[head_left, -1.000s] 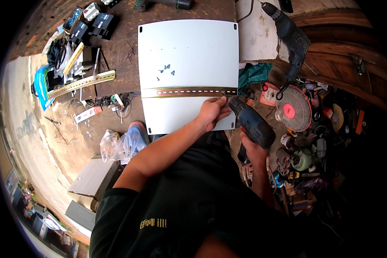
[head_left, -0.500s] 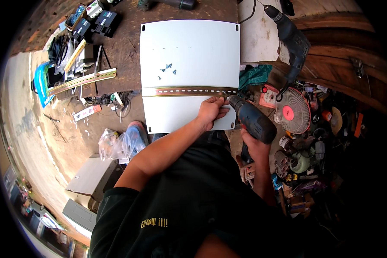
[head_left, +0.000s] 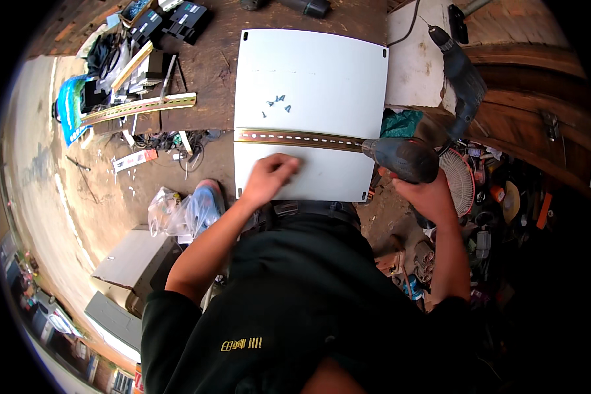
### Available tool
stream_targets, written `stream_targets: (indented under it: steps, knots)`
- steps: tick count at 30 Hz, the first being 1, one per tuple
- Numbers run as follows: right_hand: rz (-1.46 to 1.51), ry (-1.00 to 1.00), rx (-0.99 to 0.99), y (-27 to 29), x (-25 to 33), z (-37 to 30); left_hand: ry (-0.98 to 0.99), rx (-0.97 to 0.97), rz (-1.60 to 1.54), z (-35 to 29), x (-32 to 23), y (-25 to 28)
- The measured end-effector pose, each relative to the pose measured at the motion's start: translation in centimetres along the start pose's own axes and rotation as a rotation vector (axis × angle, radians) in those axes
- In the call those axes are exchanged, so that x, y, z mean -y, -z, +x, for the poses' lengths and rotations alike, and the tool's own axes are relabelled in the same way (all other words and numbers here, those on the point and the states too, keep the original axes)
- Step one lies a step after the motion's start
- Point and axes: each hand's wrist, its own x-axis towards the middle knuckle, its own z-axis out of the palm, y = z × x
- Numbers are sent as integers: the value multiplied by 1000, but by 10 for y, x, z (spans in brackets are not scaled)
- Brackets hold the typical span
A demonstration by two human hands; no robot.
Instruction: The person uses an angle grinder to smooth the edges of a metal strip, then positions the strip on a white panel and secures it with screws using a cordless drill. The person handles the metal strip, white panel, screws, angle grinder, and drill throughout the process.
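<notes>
A white metal panel with slotted corners lies in front of me on the dark workbench and overhangs its front edge. Across the panel runs a slotted metal mounting rail. Several small dark screws are scattered on the panel beyond the rail. My right hand is closed round the grip of a dark cordless drill, whose chuck points left at the rail's right end; whether the tip touches there is hidden. My left hand hovers over the panel's near left part, its fingers smeared by motion, and no object shows in it.
Another slotted rail and black electrical parts lie on the bench at left. A corded drill is at the right, above a fan and floor clutter. Plastic bags and a pale box stand at lower left.
My left hand has left the rail's right end and moved left. The cordless drill has swung to point more squarely left. The whole view has shifted slightly.
</notes>
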Motion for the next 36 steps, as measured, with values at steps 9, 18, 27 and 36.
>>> stream_targets:
  steps: [9,18,27,36]
  knots:
    - [20,48,67,2,12,4,-603,-708,712,-22,25,46]
    - [-102,105,35,1,6,-1,-946,-291,942,30,-9,-43]
    - [-40,71,40,2,5,-1,-716,-148,1132,73,-16,-61]
    - [-43,65,48,5,10,-2,-885,-519,695,14,8,13]
